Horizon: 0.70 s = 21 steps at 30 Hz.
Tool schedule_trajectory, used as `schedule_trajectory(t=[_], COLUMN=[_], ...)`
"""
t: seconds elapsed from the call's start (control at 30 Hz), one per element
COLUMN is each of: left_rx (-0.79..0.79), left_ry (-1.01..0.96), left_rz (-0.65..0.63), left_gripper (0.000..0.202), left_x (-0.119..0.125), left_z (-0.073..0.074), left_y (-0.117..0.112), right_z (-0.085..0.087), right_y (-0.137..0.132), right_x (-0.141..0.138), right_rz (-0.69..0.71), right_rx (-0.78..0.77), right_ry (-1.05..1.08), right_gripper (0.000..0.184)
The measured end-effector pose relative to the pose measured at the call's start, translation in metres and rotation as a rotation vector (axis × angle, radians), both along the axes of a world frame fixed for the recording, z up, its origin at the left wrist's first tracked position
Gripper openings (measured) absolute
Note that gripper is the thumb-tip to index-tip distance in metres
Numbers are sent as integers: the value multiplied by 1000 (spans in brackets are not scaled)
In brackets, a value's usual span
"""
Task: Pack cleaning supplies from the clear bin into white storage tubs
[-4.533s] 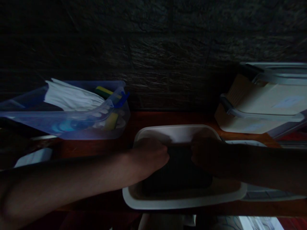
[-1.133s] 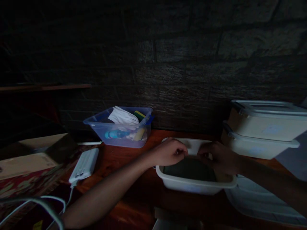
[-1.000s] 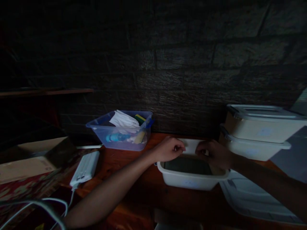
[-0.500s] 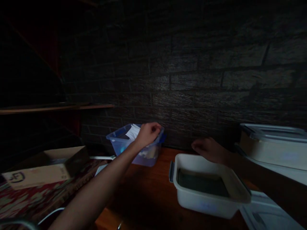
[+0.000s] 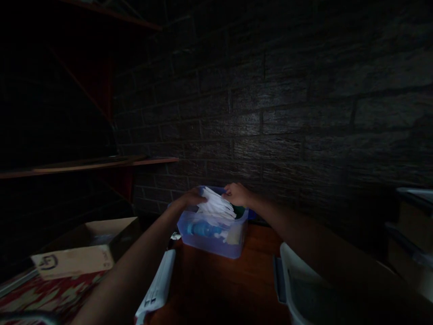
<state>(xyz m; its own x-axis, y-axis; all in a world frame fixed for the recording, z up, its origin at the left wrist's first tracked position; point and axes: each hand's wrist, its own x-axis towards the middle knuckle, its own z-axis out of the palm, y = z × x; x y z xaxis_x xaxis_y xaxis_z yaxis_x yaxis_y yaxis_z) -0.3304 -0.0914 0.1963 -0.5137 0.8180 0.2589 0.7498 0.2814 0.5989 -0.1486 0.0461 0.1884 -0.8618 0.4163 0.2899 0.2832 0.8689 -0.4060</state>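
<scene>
A translucent blue-purple plastic tub (image 5: 209, 246) stands on the wooden surface against the wall. A bundle of white, layered, soft-looking sheets (image 5: 216, 206) lies tilted in its mouth. My left hand (image 5: 193, 197) grips the bundle's left side, thumb on top. At the far right rim, my right hand (image 5: 238, 195) is closed with fingertips curled down beside the bundle; what they pinch is hidden. Through the tub's front wall shows a light-blue item (image 5: 203, 229) with pale things beside it. Something dark green sits inside by the right wall.
An off-white bin (image 5: 287, 280) with a grey handle stands at lower right, partly under my right arm. Lidded boxes (image 5: 414, 225) are stacked far right. A long white object (image 5: 158, 284) lies left of the tub. An open cardboard box (image 5: 74, 262) rests on patterned red cloth, below a shelf (image 5: 149, 161).
My right hand has moved left from above the off-white bin to the blue-purple tub. My left hand has taken hold of the white sheets. The view has turned left.
</scene>
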Motion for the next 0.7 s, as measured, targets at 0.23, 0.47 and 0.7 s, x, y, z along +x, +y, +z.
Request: schedule_trajectory(t=[0.23,0.47,0.7], left_rx=[48,405,638], left_ry=[-156,-280,-425], left_rz=[-168,-350,-533], left_gripper=[19,36,38], left_x=[-13,42,144], left_z=[-9,19,48], left_y=[0,13,35], right_z=[-20,10,50], right_y=[7,10,3], right_x=[-53,-6,116], right_rz=[46,52,-55], right_rx=[-67,-93,-18], right_ry=[16,324,733], right_gripper=[29,30,41])
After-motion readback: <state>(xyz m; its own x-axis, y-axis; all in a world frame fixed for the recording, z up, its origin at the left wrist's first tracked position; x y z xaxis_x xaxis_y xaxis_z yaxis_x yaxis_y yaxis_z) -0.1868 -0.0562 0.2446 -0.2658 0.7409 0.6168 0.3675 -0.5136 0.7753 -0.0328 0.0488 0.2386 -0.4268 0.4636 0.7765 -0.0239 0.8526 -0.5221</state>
